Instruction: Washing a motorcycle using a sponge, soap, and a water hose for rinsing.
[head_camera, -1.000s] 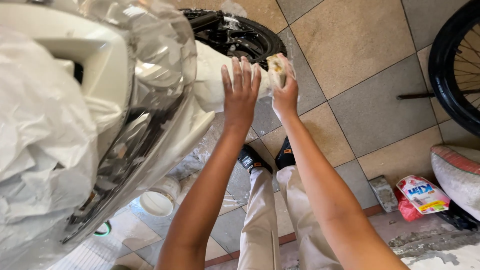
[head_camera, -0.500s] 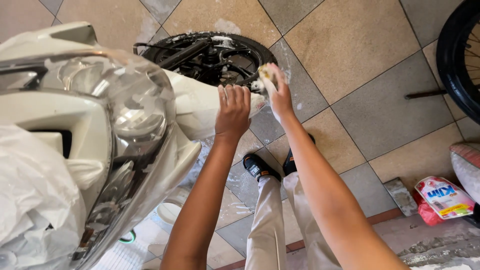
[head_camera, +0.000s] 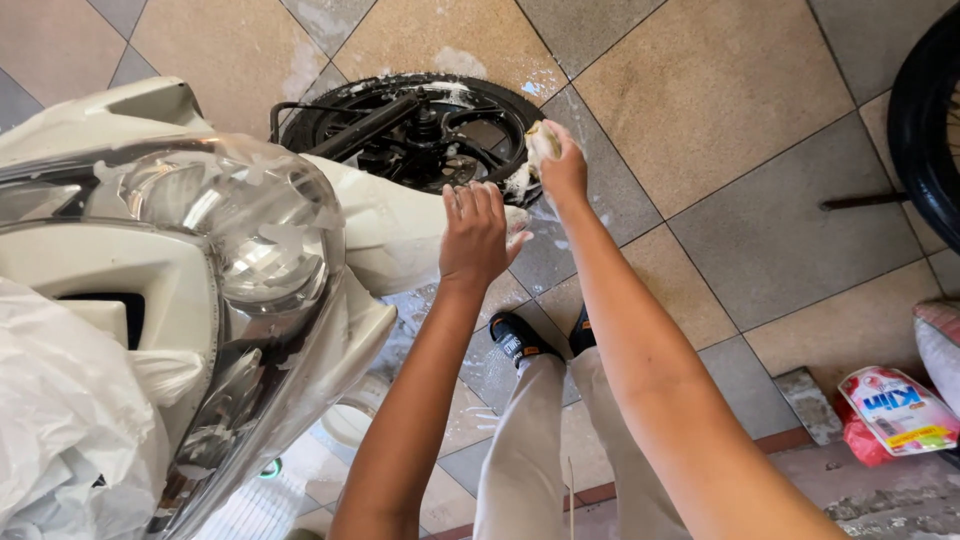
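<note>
A soapy yellowish sponge sits against the right edge of a black front wheel, bunched inside the right hand, whose fingers are curled tight around it so that only its pale top shows. White foam clings to the tyre just below the sponge and speckles the rim and spokes. The left hand lies just beside the right one, fingers straight and pressed together, palm flat on the tip of the white front fender that reaches over the wheel; it holds nothing. Both bare forearms stretch forward from the bottom of the view.

Left of the fender rises the front of a white scooter, its large clear headlight flecked with suds, and crumpled white plastic sheeting covers the part nearest the camera. Under the arms are pale trousers and two black shoes standing on the wet tiled floor, which is laid in tan and grey squares. A white bucket shows partly beneath the scooter body. At the lower right lies a red and white detergent pouch, next to a small grey block. Another black tyre crosses the upper right corner.
</note>
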